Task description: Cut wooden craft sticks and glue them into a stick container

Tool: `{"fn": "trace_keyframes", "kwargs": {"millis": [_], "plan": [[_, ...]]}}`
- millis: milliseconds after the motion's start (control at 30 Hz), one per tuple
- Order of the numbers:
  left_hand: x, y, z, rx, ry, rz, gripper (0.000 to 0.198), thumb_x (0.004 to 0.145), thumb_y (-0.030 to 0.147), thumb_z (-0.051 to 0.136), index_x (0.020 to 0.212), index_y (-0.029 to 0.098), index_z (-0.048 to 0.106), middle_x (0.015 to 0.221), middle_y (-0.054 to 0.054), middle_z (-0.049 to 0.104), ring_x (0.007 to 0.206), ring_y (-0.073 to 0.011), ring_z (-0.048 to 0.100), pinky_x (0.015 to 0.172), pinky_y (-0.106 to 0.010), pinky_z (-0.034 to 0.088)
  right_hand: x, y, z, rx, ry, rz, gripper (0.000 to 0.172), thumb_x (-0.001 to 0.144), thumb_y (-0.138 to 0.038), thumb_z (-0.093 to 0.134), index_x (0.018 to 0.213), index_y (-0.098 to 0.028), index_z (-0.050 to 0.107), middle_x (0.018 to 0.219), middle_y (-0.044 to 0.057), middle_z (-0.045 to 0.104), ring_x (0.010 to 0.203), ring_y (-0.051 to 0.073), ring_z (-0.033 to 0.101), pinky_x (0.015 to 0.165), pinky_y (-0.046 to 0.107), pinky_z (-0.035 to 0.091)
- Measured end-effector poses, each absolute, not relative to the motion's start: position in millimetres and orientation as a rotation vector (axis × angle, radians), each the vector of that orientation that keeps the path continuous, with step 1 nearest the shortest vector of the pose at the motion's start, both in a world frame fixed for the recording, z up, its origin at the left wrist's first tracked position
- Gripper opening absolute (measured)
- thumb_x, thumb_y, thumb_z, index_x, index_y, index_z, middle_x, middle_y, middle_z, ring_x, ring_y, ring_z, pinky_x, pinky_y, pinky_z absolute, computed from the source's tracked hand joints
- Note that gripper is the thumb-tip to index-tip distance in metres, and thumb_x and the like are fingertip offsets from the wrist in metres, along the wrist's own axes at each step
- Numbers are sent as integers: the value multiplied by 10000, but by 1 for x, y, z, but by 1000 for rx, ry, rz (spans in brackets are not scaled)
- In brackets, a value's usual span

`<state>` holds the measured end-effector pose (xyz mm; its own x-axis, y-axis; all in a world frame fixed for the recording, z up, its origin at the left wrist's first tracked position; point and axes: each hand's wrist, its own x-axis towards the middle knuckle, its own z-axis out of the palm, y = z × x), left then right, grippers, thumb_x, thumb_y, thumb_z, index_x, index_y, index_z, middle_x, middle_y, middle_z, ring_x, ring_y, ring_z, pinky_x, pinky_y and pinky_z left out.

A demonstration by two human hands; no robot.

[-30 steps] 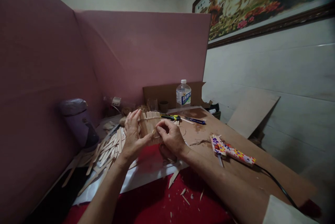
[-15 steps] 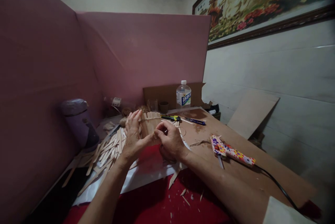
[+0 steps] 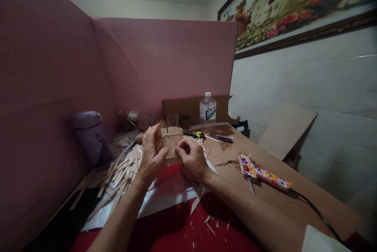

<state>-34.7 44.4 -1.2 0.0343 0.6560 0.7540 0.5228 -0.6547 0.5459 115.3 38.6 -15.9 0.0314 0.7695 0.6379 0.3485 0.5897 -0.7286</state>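
Note:
A small piece made of upright wooden craft sticks (image 3: 172,138) stands in front of me, with a band of twine (image 3: 173,134) round its upper part and another band low down. My left hand (image 3: 151,150) grips its left side, fingers over the far side and thumb on the near face. At the lower right of that face, my right hand (image 3: 191,156) pinches thumb and forefinger together. A tiny pale bit shows at those fingertips, too small to name. Below the piece lies a red surface (image 3: 167,177).
Loose craft sticks (image 3: 129,165) are heaped at left near a purple bottle (image 3: 92,138). A utility knife (image 3: 193,134), a blue-handled tool (image 3: 220,138) and a plastic bottle (image 3: 207,110) are behind. A flowered glue gun (image 3: 262,173) with a black cord lies at right. Wood scraps (image 3: 197,203) lie in front.
My left thumb has come away from my right fingertips and drawn back to the left, so more of the sticks' near face shows. My right hand stays pinched at almost the same place.

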Motion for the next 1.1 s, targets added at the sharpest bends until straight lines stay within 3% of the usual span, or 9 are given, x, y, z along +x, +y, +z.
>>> {"fn": "trace_keyframes", "kwargs": {"millis": [233, 400, 533, 700, 900, 1100], "plan": [[-35, 50, -6, 2193, 1200, 1824, 704, 666, 188, 507, 1352, 221, 351, 1419, -91, 335, 1341, -285, 288, 1124, -474, 207, 111, 33, -18, -966, -1603, 353, 123, 775, -178, 580, 665, -200, 529, 673, -14, 557, 655, 142, 505, 618, 255, 359], [-38, 52, -6, 2189, 1242, 1811, 598, 677, 240, 537, 1266, 221, 438, 1334, -95, 428, 1291, -298, 343, 1098, -508, 236, 110, 32, -21, -974, -1611, 321, 129, 787, -189, 571, 668, -201, 522, 680, -11, 561, 654, 143, 503, 614, 253, 358], [-41, 52, -3, 2117, 1200, 1778, 550, 682, 252, 550, 1226, 220, 478, 1347, -92, 396, 1305, -286, 331, 1109, -481, 228, 110, 31, -22, -984, -1615, 304, 126, 791, -191, 569, 673, -203, 526, 693, -6, 578, 664, 147, 512, 615, 254, 359], [-45, 52, -2, 2048, 1109, 1670, 618, 702, 261, 553, 1303, 225, 414, 1372, -83, 393, 1302, -277, 358, 1097, -472, 265, 110, 31, -22, -980, -1605, 299, 131, 808, -203, 561, 680, -206, 532, 688, -6, 588, 648, 145, 517, 609, 254, 367], [-47, 55, -5, 2072, 1163, 1705, 606, 674, 305, 599, 1258, 236, 453, 1401, -83, 334, 1362, -299, 255, 1127, -498, 179, 110, 36, -26, -991, -1596, 290, 136, 814, -249, 573, 689, -210, 534, 691, -3, 594, 657, 150, 520, 599, 251, 371], [-47, 57, -7, 2073, 1140, 1622, 705, 623, 295, 626, 1295, 249, 418, 1430, -84, 274, 1369, -312, 243, 1114, -501, 219, 111, 37, -26, -1008, -1573, 297, 144, 817, -256, 565, 685, -207, 534, 684, 1, 596, 651, 151, 524, 593, 252, 370]]}}
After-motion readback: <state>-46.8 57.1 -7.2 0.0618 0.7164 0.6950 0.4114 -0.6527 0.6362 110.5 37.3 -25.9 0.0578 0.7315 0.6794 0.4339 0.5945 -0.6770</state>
